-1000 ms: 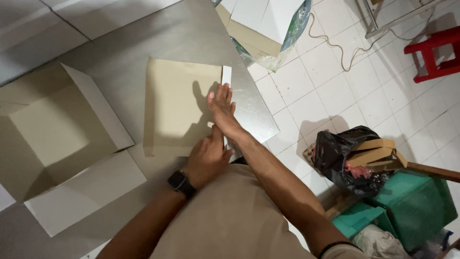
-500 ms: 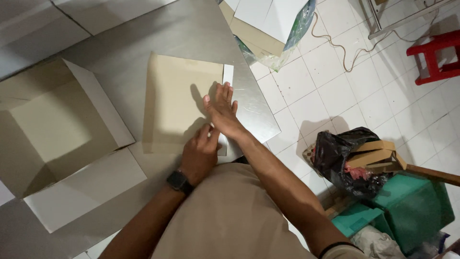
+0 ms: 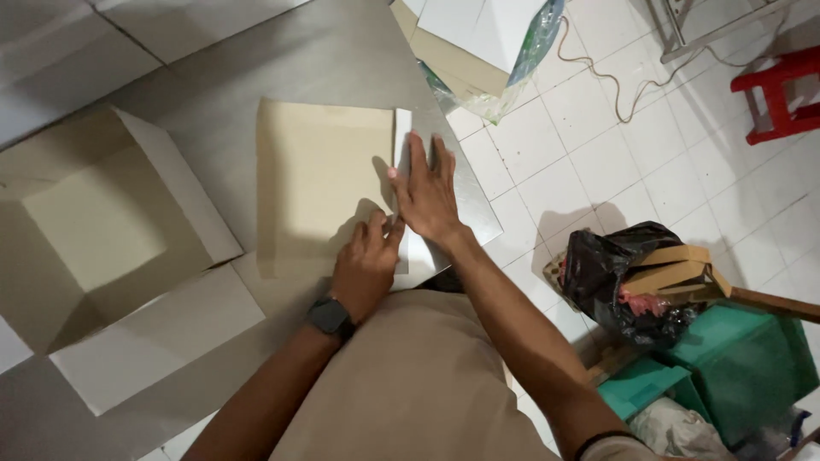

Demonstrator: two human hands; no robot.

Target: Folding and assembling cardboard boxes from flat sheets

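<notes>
A flat tan cardboard sheet [image 3: 320, 188] with a white strip along its right edge lies on the dull grey metal table [image 3: 213, 77]. The open box [image 3: 102, 230] at the table's left edge is tan inside, white outside. A black wristwatch [image 3: 329, 317]; a beige shirt [image 3: 418, 384]; a red plastic stool [image 3: 781, 94] on white floor tiles [image 3: 598, 137].

Dim indoor light, soft shadows (slight blur), dull sheen on table [image 3: 342, 51]

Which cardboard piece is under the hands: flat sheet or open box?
The flat cardboard sheet in the middle of the table. Both the left hand and right hand press its right edge; the open box sits untouched at left.
</notes>
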